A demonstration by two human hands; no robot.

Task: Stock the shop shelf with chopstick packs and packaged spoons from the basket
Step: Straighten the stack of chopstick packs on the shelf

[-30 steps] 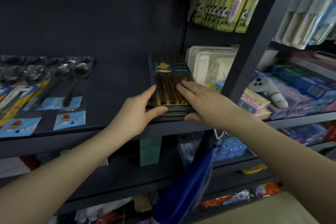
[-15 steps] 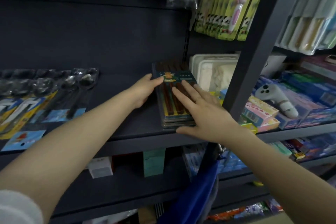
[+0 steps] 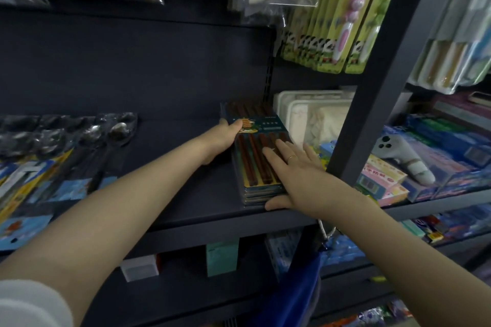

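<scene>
Hands [image 3: 297, 175] on chopstick packs [image 3: 261, 167], dark shelf [image 3: 186, 194], crowded shop racks.

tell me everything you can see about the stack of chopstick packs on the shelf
The stack of flat chopstick packs lies on the dark grey metal shelf, long side running front to back, near the upright post. Several packs lie piled; the exact count is unclear. The top one shows reddish-brown chopsticks side by side under clear plastic, on yellow backing with a dark teal printed label. The left hand grips its far left edge, thumb on top. The right hand rests flat on top, thumb against the front edge.
</scene>
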